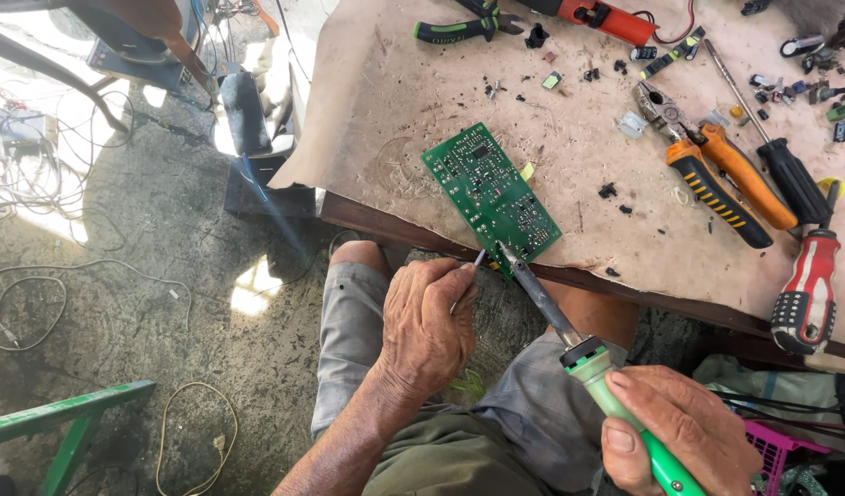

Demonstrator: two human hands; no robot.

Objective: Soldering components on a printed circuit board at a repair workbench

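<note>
Cardboard sheeting [422,110] is covering the workbench [625,289], and loose tools are lying across it rather than sitting in any box. A pink plastic basket [779,450] is showing at the lower right corner; what it is holding is too cramped to make out, possibly cables.

On the sheet, pliers with orange-and-black handles [716,179] are resting beside a black-handled screwdriver [790,179], with a red-and-white-handled screwdriver [805,294] lying near the bench edge. Green-handled pliers [459,28] are sitting at the far side.

A green circuit board [491,195] is lying flat at the near edge of the bench, one corner overhanging toward the person's knees.

The right hand [675,432] is wrapping its fingers closed around the green handle of a soldering iron [579,344], whose dark shaft is slanting up and left so that the tip is meeting the board's near corner.

The left hand [427,326] is curling shut, pinching a thin strand of solder wire [478,260] between thumb and fingers; the strand's free end is poking up just beside the iron's tip at the same corner. Both hands are sitting below the board, well short of it, with only the iron and wire reaching it.
</note>
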